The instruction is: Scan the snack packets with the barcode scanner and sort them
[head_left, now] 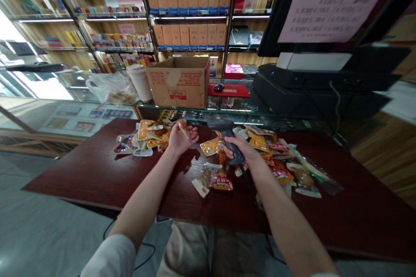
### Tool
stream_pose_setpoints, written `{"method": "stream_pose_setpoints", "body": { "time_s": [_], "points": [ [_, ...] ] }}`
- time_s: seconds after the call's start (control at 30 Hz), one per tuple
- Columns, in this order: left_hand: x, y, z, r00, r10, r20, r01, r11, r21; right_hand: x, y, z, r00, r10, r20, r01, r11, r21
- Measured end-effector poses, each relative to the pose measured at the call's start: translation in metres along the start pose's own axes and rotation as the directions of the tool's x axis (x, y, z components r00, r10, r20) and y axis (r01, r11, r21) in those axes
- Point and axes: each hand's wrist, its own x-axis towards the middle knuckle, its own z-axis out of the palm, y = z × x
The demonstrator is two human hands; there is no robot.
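Observation:
My right hand [241, 150] is closed round the grip of a dark handheld barcode scanner [225, 129], whose head points away from me over the table. My left hand [180, 138] holds a small snack packet [183, 128] up between fingers and thumb, just left of the scanner. Several orange and clear snack packets lie on the dark red table [97, 173]: one heap [146, 136] by my left hand, a few packets [212, 175] under my hands, another heap [286, 164] to the right.
A glass counter behind the table carries a cardboard box [179, 81], a white paper cup [140, 81], a plastic bag [110, 87], a mouse [219, 87] and a black register unit [321, 82]. Shelves of boxed goods fill the back wall. A cable hangs below the table.

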Motion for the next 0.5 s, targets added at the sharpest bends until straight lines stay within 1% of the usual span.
{"method": "stream_pose_setpoints", "body": {
  "time_s": [0.1,0.17,0.3,0.4,0.43,0.5],
  "points": [
    [0.001,0.000,-0.002,0.998,0.048,-0.046,-0.044,0.995,0.094,0.000,0.001,0.001,0.999,0.031,0.041,-0.030,0.999,-0.015],
    [0.002,0.000,-0.003,0.995,0.088,-0.049,-0.080,0.986,0.144,0.001,0.003,0.003,0.996,0.055,0.076,-0.052,0.998,-0.040],
    [0.000,0.001,-0.001,0.992,0.128,-0.010,-0.122,0.967,0.226,0.003,0.007,0.007,0.993,0.061,0.098,-0.054,0.996,-0.071],
    [-0.002,0.003,-0.001,0.991,0.131,0.016,-0.130,0.943,0.306,0.003,0.008,0.011,0.990,0.065,0.128,-0.054,0.995,-0.086],
    [-0.003,0.004,-0.001,0.992,0.125,0.016,-0.124,0.946,0.301,0.003,0.009,0.012,0.988,0.069,0.141,-0.057,0.994,-0.092],
    [-0.003,0.004,-0.002,0.995,0.104,0.012,-0.104,0.970,0.218,0.003,0.009,0.013,0.986,0.076,0.149,-0.062,0.994,-0.094]
  ]
}}
